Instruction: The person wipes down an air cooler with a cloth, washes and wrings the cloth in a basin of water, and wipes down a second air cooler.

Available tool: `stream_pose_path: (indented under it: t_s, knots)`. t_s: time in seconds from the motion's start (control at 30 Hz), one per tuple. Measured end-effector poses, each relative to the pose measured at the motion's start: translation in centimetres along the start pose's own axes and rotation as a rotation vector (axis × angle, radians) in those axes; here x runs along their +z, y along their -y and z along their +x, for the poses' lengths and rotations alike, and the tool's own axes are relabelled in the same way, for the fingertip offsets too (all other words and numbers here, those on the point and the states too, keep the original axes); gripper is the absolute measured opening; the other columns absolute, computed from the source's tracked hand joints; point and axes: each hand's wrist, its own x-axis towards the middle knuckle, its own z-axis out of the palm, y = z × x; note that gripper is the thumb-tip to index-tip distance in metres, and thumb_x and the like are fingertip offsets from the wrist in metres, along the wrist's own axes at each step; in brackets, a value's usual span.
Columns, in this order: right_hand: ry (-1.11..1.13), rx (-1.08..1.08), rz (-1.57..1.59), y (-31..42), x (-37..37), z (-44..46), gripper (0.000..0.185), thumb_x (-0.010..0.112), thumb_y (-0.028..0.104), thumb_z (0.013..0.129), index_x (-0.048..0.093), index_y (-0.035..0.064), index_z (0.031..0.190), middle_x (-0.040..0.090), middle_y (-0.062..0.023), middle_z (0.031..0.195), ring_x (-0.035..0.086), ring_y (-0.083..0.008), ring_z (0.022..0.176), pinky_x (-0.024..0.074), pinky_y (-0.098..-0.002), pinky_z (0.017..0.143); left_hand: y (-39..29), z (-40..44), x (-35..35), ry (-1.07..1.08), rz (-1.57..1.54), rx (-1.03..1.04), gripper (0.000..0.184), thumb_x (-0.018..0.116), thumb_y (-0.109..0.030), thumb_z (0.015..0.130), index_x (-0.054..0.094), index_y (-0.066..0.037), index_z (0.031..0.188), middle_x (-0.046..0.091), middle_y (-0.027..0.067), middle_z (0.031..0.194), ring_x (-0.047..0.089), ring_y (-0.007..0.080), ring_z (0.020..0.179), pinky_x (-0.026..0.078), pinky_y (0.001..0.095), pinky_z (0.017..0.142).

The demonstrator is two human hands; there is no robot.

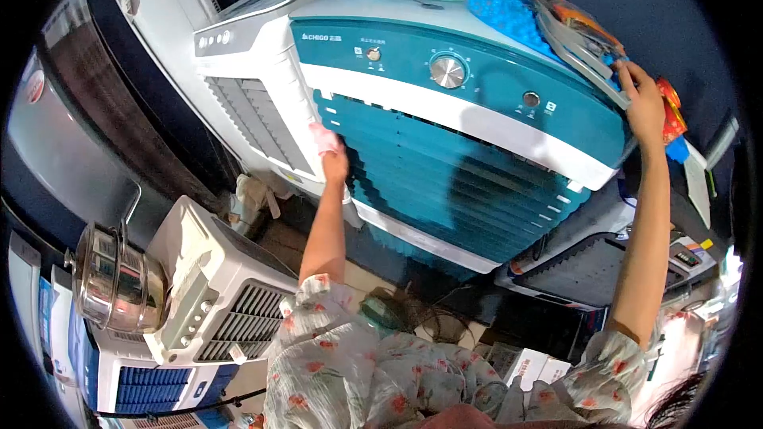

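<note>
A large teal and white air cooler with a round silver dial stands in front of me. My left hand is closed on a pink cloth, at the cooler's left front edge beside the louvres. On the far side, my right hand is at the cooler's upper right corner. Its fingers bend over the end of a flat grey plastic-wrapped package lying on top. Under that package, a blue bumpy sheet shows.
A white air cooler stands close on the left. Lower left, a steel pot rests by a smaller cooler. A grey and black appliance stands at right. Below are cables and a white box.
</note>
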Motion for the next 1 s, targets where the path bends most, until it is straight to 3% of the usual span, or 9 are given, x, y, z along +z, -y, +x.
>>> stream_pose_path:
  t_s: [0.1,0.2,0.33,0.4,0.5,0.57,0.67,0.87,1.0]
  knots:
    - [0.069,0.040,0.001,0.3,-0.2,0.1,0.047,0.044,0.048,0.087,0.062,0.0105,0.110,0.063,-0.0136,0.102,0.060,-0.0281,0.097,0.0437,-0.0342,0.082,2.2,-0.4,3.0,-0.103,0.039,0.200,0.035,0.056,-0.019,0.080,0.060,0.010,0.099,0.044,0.0348,0.121,0.040,0.0428,0.117,0.029,0.0419,0.102]
    - [0.065,0.025,-0.006,0.3,-0.3,0.2,0.047,0.044,0.047,0.087,0.062,0.0105,0.110,0.063,-0.0139,0.103,0.060,-0.0286,0.097,0.0435,-0.0344,0.083,-3.4,-5.1,1.1,-0.087,0.293,0.260,0.032,0.059,-0.010,0.074,0.059,0.013,0.095,0.039,0.0341,0.127,0.031,0.0440,0.124,0.021,0.0432,0.107]
    - [0.059,0.022,-0.013,0.3,-0.3,0.1,0.047,0.044,0.047,0.087,0.062,0.0104,0.109,0.063,-0.0140,0.102,0.060,-0.0288,0.097,0.0437,-0.0347,0.083,-7.5,-10.6,3.0,-0.142,0.207,0.513,0.031,0.060,-0.009,0.071,0.060,0.013,0.093,0.034,0.0312,0.132,0.030,0.0439,0.124,0.022,0.0469,0.105]
    - [0.071,0.014,-0.009,0.4,-0.4,0.1,0.046,0.044,0.047,0.087,0.062,0.0109,0.109,0.064,-0.0137,0.101,0.060,-0.0290,0.096,0.0439,-0.0350,0.082,-8.9,-12.6,4.2,-0.085,0.140,0.523,0.041,0.060,-0.007,0.071,0.054,0.012,0.106,0.038,0.0284,0.130,0.030,0.0421,0.124,0.025,0.0466,0.104]
    - [0.079,0.015,0.004,1.1,-0.7,0.0,0.045,0.044,0.047,0.086,0.063,0.0119,0.107,0.064,-0.0134,0.100,0.060,-0.0294,0.095,0.0442,-0.0355,0.082,-9.0,-12.7,4.0,-0.071,0.190,0.597,0.043,0.059,-0.008,0.071,0.052,0.010,0.110,0.040,0.0273,0.129,0.034,0.0408,0.122,0.027,0.0465,0.103]
    - [0.042,0.006,-0.003,0.5,-0.3,0.0,0.045,0.044,0.048,0.086,0.064,0.0126,0.105,0.064,-0.0133,0.098,0.060,-0.0303,0.093,0.0445,-0.0366,0.080,-7.7,-11.0,3.6,-0.026,0.101,0.567,0.041,0.059,-0.010,0.071,0.054,0.008,0.108,0.041,0.0268,0.128,0.036,0.0397,0.120,0.027,0.0460,0.103]
    - [0.028,-0.007,-0.004,1.2,-0.6,-0.4,0.046,0.043,0.048,0.086,0.064,0.0120,0.104,0.064,-0.0134,0.097,0.060,-0.0304,0.093,0.0446,-0.0372,0.080,-9.2,-10.0,0.4,0.074,0.411,0.598,0.039,0.059,-0.014,0.073,0.056,0.003,0.108,0.045,0.0239,0.126,0.038,0.0362,0.122,0.025,0.0485,0.104]
    - [0.028,-0.018,-0.035,0.7,-0.5,-0.3,0.045,0.042,0.048,0.086,0.064,0.0139,0.105,0.064,-0.0134,0.097,0.060,-0.0313,0.093,0.0449,-0.0380,0.080,-7.7,-9.4,2.6,-0.025,0.345,0.432,0.041,0.059,-0.016,0.073,0.055,0.001,0.111,0.042,0.0237,0.129,0.034,0.0359,0.125,0.020,0.0496,0.106]
    - [-0.011,-0.028,-0.044,0.7,-0.2,-0.3,0.046,0.042,0.050,0.085,0.064,0.0157,0.106,0.064,-0.0131,0.098,0.059,-0.0314,0.095,0.0449,-0.0382,0.081,-8.1,-12.5,5.8,-0.176,0.143,0.473,0.023,0.058,-0.013,0.075,0.060,0.009,0.082,0.032,0.0293,0.135,0.028,0.0399,0.128,0.021,0.0408,0.107]
